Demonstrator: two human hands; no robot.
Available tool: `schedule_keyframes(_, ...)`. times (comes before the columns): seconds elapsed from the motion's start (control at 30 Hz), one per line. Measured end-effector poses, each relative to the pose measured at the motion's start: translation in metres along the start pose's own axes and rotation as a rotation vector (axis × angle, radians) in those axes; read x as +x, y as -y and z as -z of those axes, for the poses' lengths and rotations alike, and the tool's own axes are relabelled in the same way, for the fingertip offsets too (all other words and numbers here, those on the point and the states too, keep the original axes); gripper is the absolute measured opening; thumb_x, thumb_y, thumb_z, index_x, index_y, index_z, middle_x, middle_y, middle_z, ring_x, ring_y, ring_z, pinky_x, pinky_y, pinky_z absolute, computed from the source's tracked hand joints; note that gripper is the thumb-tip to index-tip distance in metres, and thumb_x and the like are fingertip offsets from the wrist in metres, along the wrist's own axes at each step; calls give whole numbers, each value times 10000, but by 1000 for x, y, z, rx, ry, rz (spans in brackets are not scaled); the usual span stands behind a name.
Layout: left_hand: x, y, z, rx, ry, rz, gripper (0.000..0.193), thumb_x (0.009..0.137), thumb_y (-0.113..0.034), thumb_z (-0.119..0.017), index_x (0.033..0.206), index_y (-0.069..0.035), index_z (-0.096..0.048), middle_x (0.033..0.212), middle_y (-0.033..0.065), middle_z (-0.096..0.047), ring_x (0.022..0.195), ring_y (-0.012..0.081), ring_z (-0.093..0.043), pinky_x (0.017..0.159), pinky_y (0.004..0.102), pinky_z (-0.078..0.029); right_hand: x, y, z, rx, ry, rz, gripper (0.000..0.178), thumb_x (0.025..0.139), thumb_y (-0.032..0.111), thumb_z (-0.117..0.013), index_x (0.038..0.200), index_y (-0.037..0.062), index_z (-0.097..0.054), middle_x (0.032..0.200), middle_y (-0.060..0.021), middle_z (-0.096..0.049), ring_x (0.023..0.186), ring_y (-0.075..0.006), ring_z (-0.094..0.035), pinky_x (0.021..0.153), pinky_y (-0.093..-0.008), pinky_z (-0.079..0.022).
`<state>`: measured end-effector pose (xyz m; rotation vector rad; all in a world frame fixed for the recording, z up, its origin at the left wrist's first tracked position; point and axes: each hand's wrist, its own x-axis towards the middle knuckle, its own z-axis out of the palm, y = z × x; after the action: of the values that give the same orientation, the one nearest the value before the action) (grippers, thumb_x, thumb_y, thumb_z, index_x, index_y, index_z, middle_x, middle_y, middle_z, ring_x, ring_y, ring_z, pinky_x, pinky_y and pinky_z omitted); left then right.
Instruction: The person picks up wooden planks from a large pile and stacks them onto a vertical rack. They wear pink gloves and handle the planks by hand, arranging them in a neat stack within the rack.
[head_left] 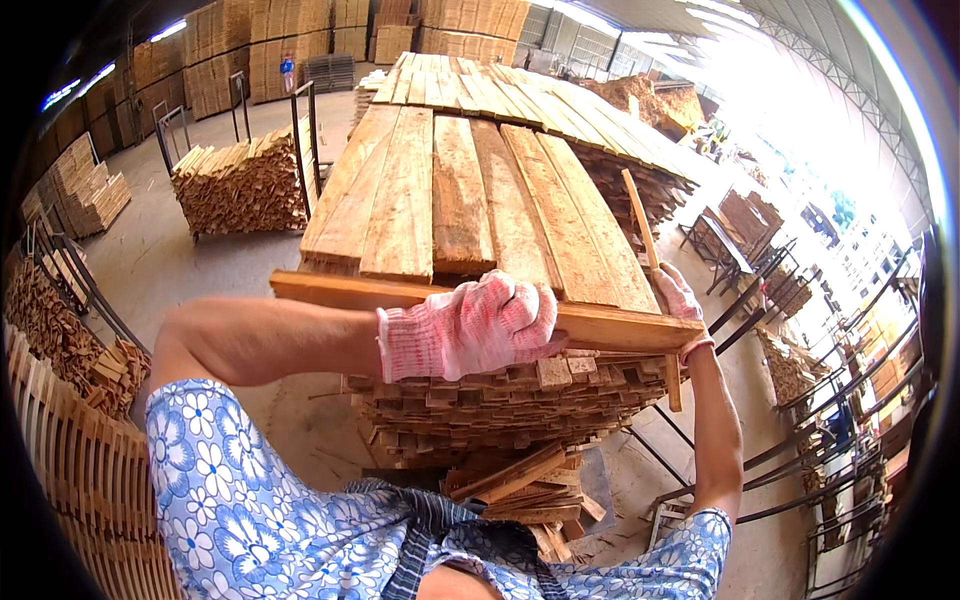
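A long wooden board (630, 327) lies crosswise along the near end of a tall stack of planks (400, 190). My left hand (480, 325), in a pink-and-white knitted glove, is closed over the middle of this board with its fingers curled. At the stack's right near corner, my right hand (680, 300), also gloved, is closed round a thin wooden strip (640, 220). The strip slants up past the stack's edge, and its lower end shows below the board. My right wrist is beside the board's right end; whether those fingers also touch the board is hidden.
Another plank stack (480, 85) stands behind. Loose wood offcuts (530, 490) lie below, close to my body. A metal-framed rack of wood (240, 190) is at the left, with a slatted stack (70, 470) nearer. Dark metal bars (830, 440) curve along the right. A person (288, 72) stands far back.
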<state>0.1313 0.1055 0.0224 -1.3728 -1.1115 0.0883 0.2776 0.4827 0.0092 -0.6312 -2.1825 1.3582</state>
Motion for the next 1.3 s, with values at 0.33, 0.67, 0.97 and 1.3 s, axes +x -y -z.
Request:
schedule_keyframes(0.33,15,21,24,169,8,49,576,921,-618,-652,1076,-65,-700,912,38,-575,746,153,-587,448,200,-462,49,46,4,-617,74,50,754,853,619,-664,1465,191,-562,1378,-176,-651,1222,-290,-633,996,-388,-505)
schedule_keyframes(0.67,-41,13,49,11,36,231,699,839,-622,-762,1144,-8,-625,962,81,-471,725,214,-485,554,308,-463,146,57,-44,-675,226,143,564,981,404,-574,1468,122,-553,1440,-144,-617,1305,-327,-597,1101,-411,-449)
schedule_keyframes(0.97,-64,35,18,-93,39,176,689,866,-600,-745,1174,-1,-603,989,89,-477,754,206,-476,592,298,-438,160,65,-65,-1004,321,184,527,1061,410,-400,1525,171,-475,1475,-153,-583,1359,-337,-553,1119,-386,-431)
schedule_keyframes(1.3,-61,53,25,-99,107,-12,569,913,-535,-724,1144,-19,-662,1139,130,-540,886,244,-527,661,338,-490,161,42,-48,-891,173,315,487,1051,450,-471,1462,198,-536,1421,-192,-604,1288,-353,-598,1079,-404,-472)
